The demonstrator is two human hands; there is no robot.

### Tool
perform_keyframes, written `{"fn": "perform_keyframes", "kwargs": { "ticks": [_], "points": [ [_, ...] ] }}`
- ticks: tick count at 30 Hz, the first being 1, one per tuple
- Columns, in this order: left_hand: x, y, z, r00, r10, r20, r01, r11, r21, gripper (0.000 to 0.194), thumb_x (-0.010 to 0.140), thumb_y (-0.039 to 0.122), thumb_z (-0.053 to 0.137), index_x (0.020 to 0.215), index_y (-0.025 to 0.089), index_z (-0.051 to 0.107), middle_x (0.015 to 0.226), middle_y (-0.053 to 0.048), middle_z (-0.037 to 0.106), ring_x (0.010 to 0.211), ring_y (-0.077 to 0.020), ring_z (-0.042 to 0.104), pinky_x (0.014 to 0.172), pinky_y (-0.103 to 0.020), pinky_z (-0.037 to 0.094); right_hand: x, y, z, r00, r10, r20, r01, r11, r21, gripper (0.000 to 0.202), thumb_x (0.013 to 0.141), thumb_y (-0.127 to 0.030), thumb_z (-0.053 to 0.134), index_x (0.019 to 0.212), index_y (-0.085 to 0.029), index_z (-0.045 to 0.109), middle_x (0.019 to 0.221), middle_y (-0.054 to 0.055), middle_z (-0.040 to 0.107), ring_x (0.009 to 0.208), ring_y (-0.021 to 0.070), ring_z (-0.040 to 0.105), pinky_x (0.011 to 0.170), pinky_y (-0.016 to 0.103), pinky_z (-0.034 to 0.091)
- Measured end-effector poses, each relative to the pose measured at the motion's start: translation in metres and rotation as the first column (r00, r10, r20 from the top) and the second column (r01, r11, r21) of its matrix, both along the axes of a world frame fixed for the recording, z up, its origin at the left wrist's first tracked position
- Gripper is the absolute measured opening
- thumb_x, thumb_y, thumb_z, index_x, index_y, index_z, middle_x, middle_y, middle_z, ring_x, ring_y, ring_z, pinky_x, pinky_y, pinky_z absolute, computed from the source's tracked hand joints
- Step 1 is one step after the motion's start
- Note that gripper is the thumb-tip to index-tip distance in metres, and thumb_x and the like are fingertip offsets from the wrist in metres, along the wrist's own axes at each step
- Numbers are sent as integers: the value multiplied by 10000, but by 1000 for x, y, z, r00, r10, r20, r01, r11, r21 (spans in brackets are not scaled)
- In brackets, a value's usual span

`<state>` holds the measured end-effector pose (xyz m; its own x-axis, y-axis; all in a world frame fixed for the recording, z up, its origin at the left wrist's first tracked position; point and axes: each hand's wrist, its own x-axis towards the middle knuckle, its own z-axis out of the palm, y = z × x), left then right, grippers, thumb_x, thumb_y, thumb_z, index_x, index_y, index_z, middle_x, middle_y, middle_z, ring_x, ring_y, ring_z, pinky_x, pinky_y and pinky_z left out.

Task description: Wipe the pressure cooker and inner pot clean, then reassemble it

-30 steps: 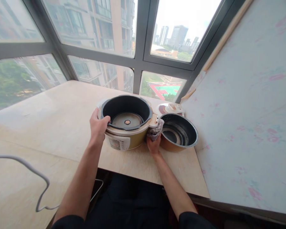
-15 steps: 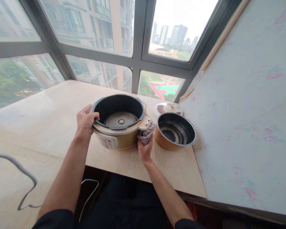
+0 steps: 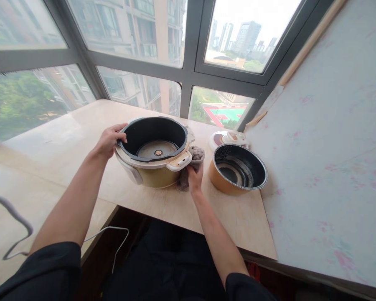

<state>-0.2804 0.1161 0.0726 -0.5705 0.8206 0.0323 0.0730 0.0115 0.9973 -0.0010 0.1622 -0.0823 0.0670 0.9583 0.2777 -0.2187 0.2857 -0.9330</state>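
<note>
An electric pressure cooker body point(image 3: 153, 175) stands without its lid, its dark inside and round heating plate showing. My left hand point(image 3: 109, 142) grips its rim at the left, thumb over the edge. At the cooker's right side, below the white handle point(image 3: 179, 162), my right hand point(image 3: 195, 175) is closed on a grey-brown cloth point(image 3: 196, 155). Part of that cloth hangs down against the cooker's wall. Just right of my right hand sits the inner pot point(image 3: 227, 182), gold outside and dark inside, with nothing in it.
Behind the inner pot lies the white and brown lid point(image 3: 221, 138). A pale wooden ledge point(image 3: 156, 209) carries everything, with windows behind and a flower-patterned wall point(image 3: 326, 167) on the right. A grey cable point(image 3: 15, 213) curves at the left, and a thin white cord point(image 3: 117, 229) hangs at the front edge.
The cooker has turned, its control panel swinging left and its right handle coming toward me. My left hand has moved slightly up and left. The cloth has shifted along the side.
</note>
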Motion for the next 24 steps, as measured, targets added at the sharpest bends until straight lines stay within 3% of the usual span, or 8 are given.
{"fn": "perform_keyframes", "kwargs": {
  "ticks": [3, 6, 9, 12, 15, 18, 21, 24],
  "points": [
    [-5, 2, 2, 999, -40, 23, 40, 999, -8, 474, 498, 61, 557, 952, 70, 691, 688, 16, 604, 671, -103, 503, 566, -169, 312, 4, 40, 6, 994, 95, -54, -100, 988, -115, 479, 743, -322, 702, 1190, -163, 630, 1104, 58, 724, 995, 218, 659, 961, 428, 541],
    [-10, 4, 4, 996, -65, 63, 66, 998, -11, 442, 440, 85, 607, 871, 122, 700, 733, -13, 649, 702, -146, 537, 543, -198, 341, 2, 55, 6, 989, 135, -63, -144, 974, -175, 426, 724, -328, 695, 1113, -161, 649, 1005, 41, 727, 906, 209, 653, 900, 416, 559],
    [-14, 5, 5, 989, -123, 89, 122, 992, 7, 422, 410, 113, 635, 825, 158, 701, 761, -24, 668, 717, -170, 559, 538, -216, 367, -1, 39, 5, 992, 95, -79, -104, 987, -118, 491, 721, -327, 714, 1173, -160, 623, 1079, 57, 718, 964, 216, 654, 956, 439, 540],
    [-13, 6, 2, 985, -135, 112, 132, 991, 30, 415, 405, 132, 647, 816, 162, 698, 755, -19, 668, 714, -165, 564, 544, -215, 382, -3, -4, 7, 992, 60, -113, -58, 998, 21, 624, 740, -333, 750, 1310, -167, 558, 1265, 106, 667, 1133, 237, 639, 1061, 456, 484],
    [-10, 6, -2, 988, -66, 138, 62, 997, 36, 399, 408, 137, 656, 805, 158, 696, 724, -11, 664, 676, -156, 558, 536, -218, 387, -4, -54, 12, 997, 57, -54, -55, 997, 47, 640, 794, -364, 757, 1365, -185, 531, 1329, 131, 641, 1221, 250, 622, 1081, 438, 481],
    [-10, 4, -7, 991, 18, 133, -19, 1000, 5, 293, 452, 182, 692, 743, 158, 678, 662, -10, 637, 637, -163, 555, 540, -242, 405, -7, -85, 15, 998, 54, 25, -56, 996, 69, 619, 851, -387, 720, 1401, -195, 510, 1348, 147, 634, 1238, 256, 625, 1068, 433, 500],
    [-3, -7, -11, 976, 219, 9, -219, 976, -12, 176, 566, 269, 729, 685, 170, 644, 680, -30, 641, 706, -197, 592, 637, -295, 476, -9, -85, 16, 999, 9, 37, -12, 997, 78, 636, 848, -385, 722, 1417, -202, 506, 1370, 155, 621, 1253, 271, 618, 1061, 443, 505],
    [31, -34, -12, 893, 434, -119, -410, 894, 179, 169, 709, 308, 692, 817, 183, 657, 930, -64, 694, 981, -232, 642, 906, -346, 508, -7, -62, 18, 1000, -30, -7, 31, 998, 62, 635, 806, -362, 748, 1383, -190, 546, 1352, 148, 630, 1228, 278, 626, 1068, 459, 491]
  ]
}}
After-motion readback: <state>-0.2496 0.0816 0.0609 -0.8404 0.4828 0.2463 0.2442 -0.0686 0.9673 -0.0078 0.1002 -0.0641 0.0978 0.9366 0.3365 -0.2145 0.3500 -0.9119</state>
